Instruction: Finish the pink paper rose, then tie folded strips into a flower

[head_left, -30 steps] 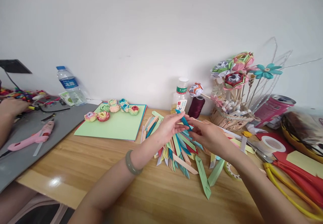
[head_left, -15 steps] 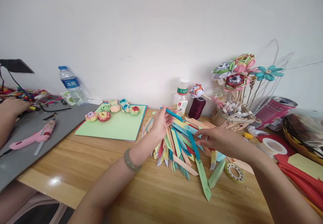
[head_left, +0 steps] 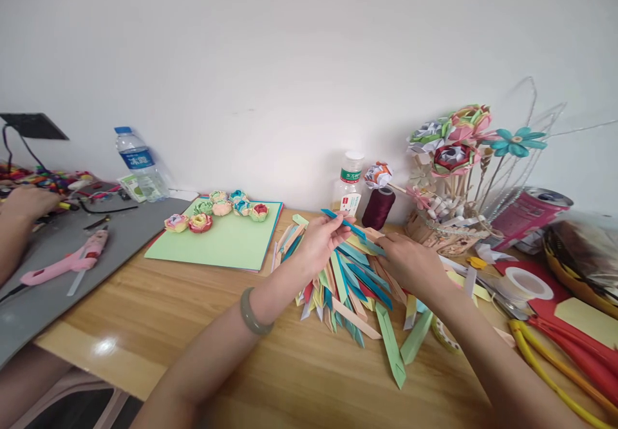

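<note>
One blue paper strip (head_left: 356, 228) is pinched in the left hand (head_left: 322, 243), above the pile of folded strips (head_left: 338, 279). It is probably light, springy along its folds and easily creased, so a gentle hold near the middle should suit it. The right hand (head_left: 410, 259) is curled at the pile's far right, near a peach strip (head_left: 373, 234); I cannot tell whether it grips anything. Behind stand a bottle (head_left: 351, 176) and thread spool (head_left: 378, 208); leftward, paper flowers (head_left: 200, 223) sit on green paper (head_left: 222, 245).

wooden table (head_left: 270, 371) | grey board (head_left: 36, 306), left | stacked paper sheets (head_left: 212, 248) | folded paper strips (head_left: 345, 284) | maroon thread spool (head_left: 378, 210) | basket (head_left: 437, 239)
</note>
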`<state>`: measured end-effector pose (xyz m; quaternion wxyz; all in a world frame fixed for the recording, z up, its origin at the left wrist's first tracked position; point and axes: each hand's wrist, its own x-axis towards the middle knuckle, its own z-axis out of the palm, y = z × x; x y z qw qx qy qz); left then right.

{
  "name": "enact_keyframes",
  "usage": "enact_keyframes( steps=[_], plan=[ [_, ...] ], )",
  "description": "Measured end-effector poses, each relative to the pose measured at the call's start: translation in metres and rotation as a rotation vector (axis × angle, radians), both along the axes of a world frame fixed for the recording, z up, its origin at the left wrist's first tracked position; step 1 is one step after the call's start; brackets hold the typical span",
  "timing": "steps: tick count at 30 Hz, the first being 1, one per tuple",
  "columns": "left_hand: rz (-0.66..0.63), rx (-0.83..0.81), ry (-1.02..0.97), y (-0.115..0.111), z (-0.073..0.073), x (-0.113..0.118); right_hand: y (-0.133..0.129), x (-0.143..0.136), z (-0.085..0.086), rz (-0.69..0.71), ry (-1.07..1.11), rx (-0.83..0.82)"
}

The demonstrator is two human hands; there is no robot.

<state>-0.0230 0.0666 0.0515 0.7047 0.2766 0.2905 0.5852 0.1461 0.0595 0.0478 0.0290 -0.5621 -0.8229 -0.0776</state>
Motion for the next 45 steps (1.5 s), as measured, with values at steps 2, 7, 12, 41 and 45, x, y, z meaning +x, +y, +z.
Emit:
enact_keyframes(
  steps=[2,7,12,41,45],
  plan=[
    [-0.025,0.026,0.009,0.000,-0.001,-0.001,-0.001,-0.001,0.003,-0.004,-0.049,0.018],
    [-0.037,0.011,0.021,-0.002,0.001,-0.002,0.002,0.005,0.013,-0.066,0.013,0.112],
    [-0.040,0.009,0.079,-0.004,0.002,0.001,0.002,0.013,0.029,-0.079,0.409,0.111],
    [-0.009,0.105,0.284,-0.017,0.008,0.016,-0.023,-0.022,0.024,-0.062,0.749,0.062],
    [-0.024,0.096,0.282,-0.020,0.011,0.017,-0.023,-0.023,0.022,-0.061,0.615,0.217]
  ],
)
